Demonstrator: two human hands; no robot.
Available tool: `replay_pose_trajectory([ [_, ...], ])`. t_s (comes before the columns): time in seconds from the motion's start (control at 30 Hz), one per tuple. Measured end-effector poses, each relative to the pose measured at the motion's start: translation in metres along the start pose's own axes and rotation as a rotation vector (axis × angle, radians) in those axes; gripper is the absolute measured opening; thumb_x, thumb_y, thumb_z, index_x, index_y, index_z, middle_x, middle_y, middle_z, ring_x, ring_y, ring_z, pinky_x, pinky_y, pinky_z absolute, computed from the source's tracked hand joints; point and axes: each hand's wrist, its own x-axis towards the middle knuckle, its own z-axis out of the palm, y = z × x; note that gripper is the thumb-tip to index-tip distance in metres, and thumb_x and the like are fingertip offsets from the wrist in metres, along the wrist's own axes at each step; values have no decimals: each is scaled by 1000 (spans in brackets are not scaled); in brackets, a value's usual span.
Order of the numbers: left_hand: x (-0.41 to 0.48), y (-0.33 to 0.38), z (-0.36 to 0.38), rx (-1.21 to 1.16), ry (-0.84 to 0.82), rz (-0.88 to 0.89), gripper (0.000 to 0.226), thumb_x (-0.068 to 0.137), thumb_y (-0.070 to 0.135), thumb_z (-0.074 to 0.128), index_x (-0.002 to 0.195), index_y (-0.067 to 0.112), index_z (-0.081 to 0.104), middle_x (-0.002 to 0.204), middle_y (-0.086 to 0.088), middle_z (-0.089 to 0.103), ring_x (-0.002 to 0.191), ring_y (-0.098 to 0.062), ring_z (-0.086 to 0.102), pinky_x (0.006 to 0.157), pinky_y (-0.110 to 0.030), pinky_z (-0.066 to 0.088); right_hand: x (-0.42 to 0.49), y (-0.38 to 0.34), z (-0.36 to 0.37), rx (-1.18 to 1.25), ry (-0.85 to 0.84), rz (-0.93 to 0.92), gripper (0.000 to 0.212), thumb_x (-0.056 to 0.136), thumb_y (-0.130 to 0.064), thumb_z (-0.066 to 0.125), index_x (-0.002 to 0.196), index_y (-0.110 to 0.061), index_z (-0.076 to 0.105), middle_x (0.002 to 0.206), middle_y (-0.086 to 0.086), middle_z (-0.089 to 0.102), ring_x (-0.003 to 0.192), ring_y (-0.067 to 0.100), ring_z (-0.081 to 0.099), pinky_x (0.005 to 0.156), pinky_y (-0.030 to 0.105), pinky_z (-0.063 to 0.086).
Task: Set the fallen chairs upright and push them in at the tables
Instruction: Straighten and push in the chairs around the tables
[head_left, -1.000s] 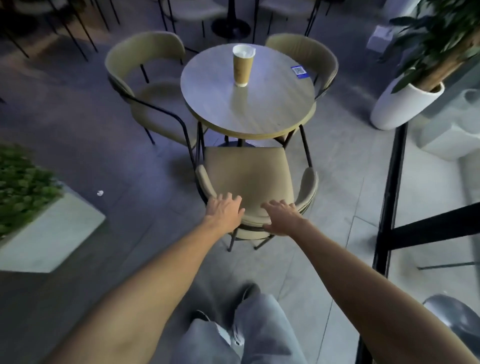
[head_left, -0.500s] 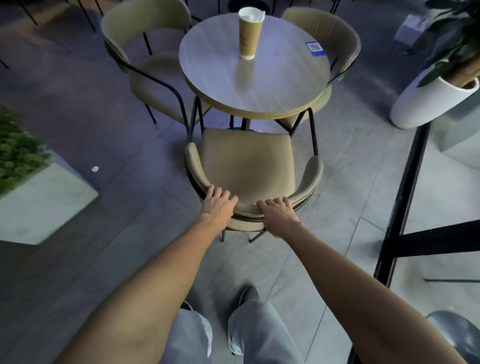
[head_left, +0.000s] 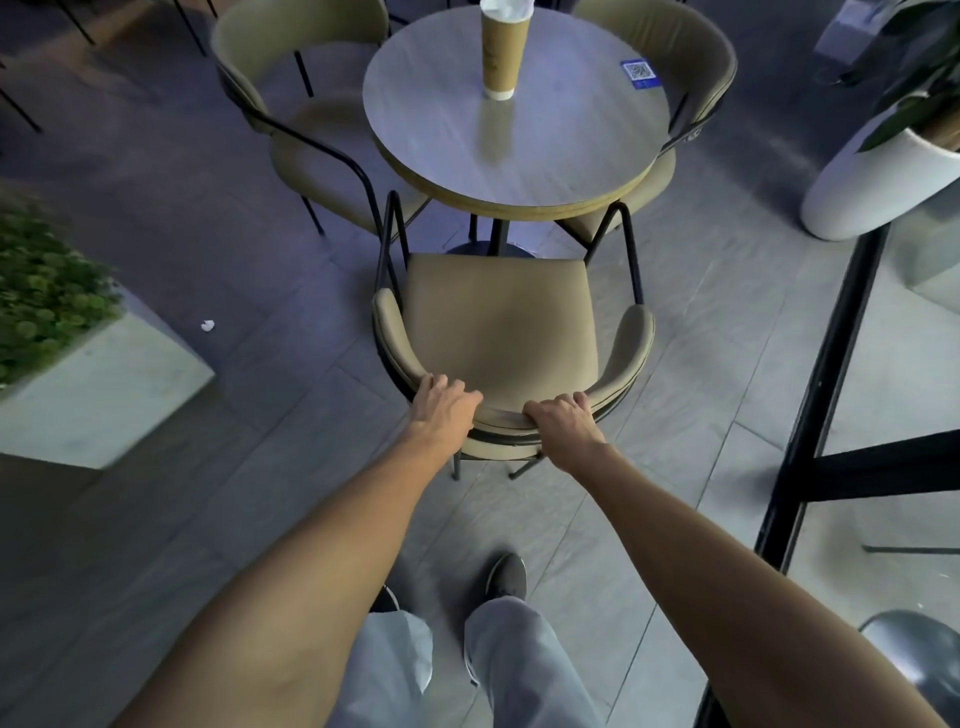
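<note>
Chair (head_left: 498, 322) stands upright at frame centre; left hand (head_left: 444, 410) and right hand (head_left: 563, 421) clamp its back, likely to push it under the tabletop (head_left: 519, 156).

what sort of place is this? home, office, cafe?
Probably a cafe or similar eatery. A small round table has the near chair and two matching ones drawn up, a lidded paper takeaway cup stands on it, and a blue QR-code sticker sits near its edge.

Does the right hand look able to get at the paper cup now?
Probably not: the right hand grips the chair, which stands between person and table, and the paper cup sits mid-table beyond it.
</note>
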Motion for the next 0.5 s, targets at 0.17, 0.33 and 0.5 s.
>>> replay_pose_trajectory([
  [0.17, -12, 6, 5, -10, -9, -4, 27, 98, 24, 58, 124, 20, 59, 121, -8, 59, 115, -30, 49, 107, -43, 32, -11, -3, 2, -3, -19, 2, 31, 93, -1, 43, 109, -20, 60, 103, 3, 68, 107, 28, 55, 102, 43, 29],
  [0.33, -20, 11, 8, -19, -8, -15, 26, 98, 23, 56, 124, 21, 59, 120, -8, 59, 113, -29, 49, 106, -42, 32, -18, -5, 0, -10, -47, 5, 26, 94, -3, 48, 112, -18, 60, 104, 4, 67, 107, 28, 55, 106, 46, 30],
  [0.5, -28, 15, 18, -9, 1, -5, 27, 99, 24, 53, 126, 22, 58, 123, -8, 58, 113, -31, 49, 108, -44, 29, -29, -3, 5, -43, -29, -17, 26, 90, 0, 50, 110, -16, 52, 102, 4, 67, 106, 30, 56, 104, 45, 30],
])
